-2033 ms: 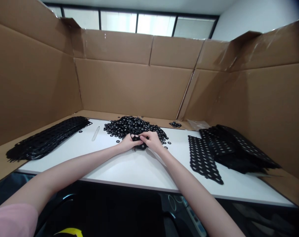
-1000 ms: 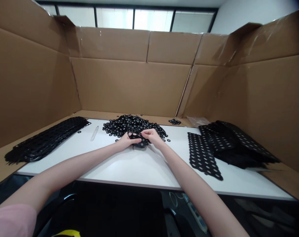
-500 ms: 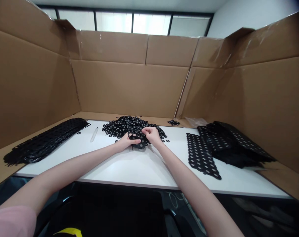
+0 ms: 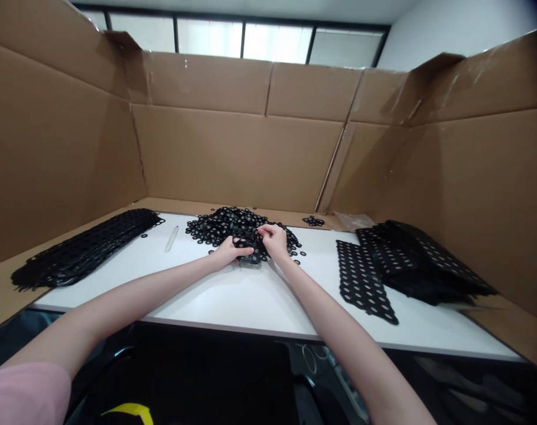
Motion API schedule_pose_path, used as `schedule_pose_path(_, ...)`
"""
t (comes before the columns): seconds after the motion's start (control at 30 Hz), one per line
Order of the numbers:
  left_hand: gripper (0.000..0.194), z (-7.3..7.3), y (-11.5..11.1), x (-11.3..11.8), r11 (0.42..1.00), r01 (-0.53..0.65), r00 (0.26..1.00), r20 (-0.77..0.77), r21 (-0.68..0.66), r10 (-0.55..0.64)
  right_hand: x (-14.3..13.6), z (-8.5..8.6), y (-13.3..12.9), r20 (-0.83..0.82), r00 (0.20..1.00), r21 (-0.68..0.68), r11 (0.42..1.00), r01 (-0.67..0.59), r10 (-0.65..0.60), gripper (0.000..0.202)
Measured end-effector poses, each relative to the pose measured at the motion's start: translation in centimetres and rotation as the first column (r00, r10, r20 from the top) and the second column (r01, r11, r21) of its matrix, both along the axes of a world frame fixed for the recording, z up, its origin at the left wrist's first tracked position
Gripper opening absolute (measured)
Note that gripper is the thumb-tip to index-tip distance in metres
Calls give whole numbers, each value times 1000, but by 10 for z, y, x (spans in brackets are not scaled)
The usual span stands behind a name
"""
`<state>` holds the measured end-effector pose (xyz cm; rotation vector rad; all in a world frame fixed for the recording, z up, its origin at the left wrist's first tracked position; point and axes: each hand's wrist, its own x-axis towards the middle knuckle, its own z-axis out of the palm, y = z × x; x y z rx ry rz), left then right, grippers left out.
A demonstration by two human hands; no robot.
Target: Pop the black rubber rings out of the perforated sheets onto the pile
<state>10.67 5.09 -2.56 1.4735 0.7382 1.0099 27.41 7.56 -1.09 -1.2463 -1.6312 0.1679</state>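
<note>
At the near side of the ring pile [image 4: 226, 223], a perforated black piece [image 4: 252, 258] sits between the hands.
The left hand [image 4: 225, 254] pinches it, thumb across; it extends rightward, long axis unclear. The right hand [image 4: 276, 241], slightly farther out, has its fingertips drawn together; whether they grip anything, I cannot tell.

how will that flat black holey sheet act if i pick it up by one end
The black holey sheet is probably floppy, as the similar sheets beside it bend and sag. It looks light for its size, being thin and full of holes.
</note>
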Motion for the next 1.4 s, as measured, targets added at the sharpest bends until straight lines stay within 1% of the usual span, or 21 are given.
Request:
schedule_pose_path(0.13, 36, 0, 0, -1, 1000, -30, 999, -34, -8, 30, 0, -3, 1, 6, 1000, 20, 1000, 23, -23, 21)
schedule_pose_path(0.5, 32, 0, 0, 1, 997, -60, 998, -10, -45, 60, -2, -10, 6, 7, 999, 15, 999, 51, -51, 20)
schedule_pose_path(0.57, 30, 1, -3, 0, 999, -32, 999, -3, -23, 32, 4, -10, 8, -8, 997, 12, 997, 74, -74, 21)
schedule_pose_path(0.67, 29, 3, -7, -1, 998, 51, 998, -29, 29, -51, 20, -6, 11, -48, 989, 8, 990, 143, -143, 29)
schedule_pose_path(0.73, 30, 3, -9, -1, 997, 72, 997, -37, 34, -71, 28, -5, 12, -51, 984, 12, 986, 169, -168, 32)
schedule_pose_path(0.83, 34, 5, -11, 1, 998, 56, 998, 25, 9, -57, 29, -7, 12, -4, 989, 33, 989, 145, -145, 26)
schedule_pose_path(0.93, 39, 8, -12, 3, 998, 52, 995, 83, -24, -50, 22, -12, 11, 102, 987, 63, 991, 119, -125, 27)
schedule_pose_path(1.03, 40, 11, -13, 4, 998, 43, 995, 88, -52, -39, 18, -15, 10, 210, 963, 15, 986, 169, -168, 30)
schedule_pose_path(1.1, 39, 12, -13, 4, 997, 39, 996, 83, -61, -34, 19, -13, 8, 216, 957, -24, 979, 201, -191, 32)
schedule_pose_path(1.13, 39, 11, -13, 4, 997, 39, 996, 81, -62, -34, 20, -10, 7, 198, 961, -20, 980, 200, -192, 32)
schedule_pose_path(1.2, 37, 11, -12, 4, 997, 41, 996, 82, -63, -36, 21, -4, 2, 142, 977, 40, 987, 153, -158, 34)
schedule_pose_path(1.3, 36, 10, -11, 3, 997, 44, 995, 88, -57, -38, 21, 7, -10, 95, 995, 156, 988, 11, -26, 37)
schedule_pose_path(1.33, 36, 10, -11, 3, 997, 51, 995, 89, -54, -46, 20, 10, -14, 101, 994, 168, 985, -47, 30, 36)
schedule_pose_path(1.4, 37, 10, -10, 3, 996, 70, 994, 92, -46, -66, 18, 15, -23, 136, 980, 147, 976, -162, 143, 30)
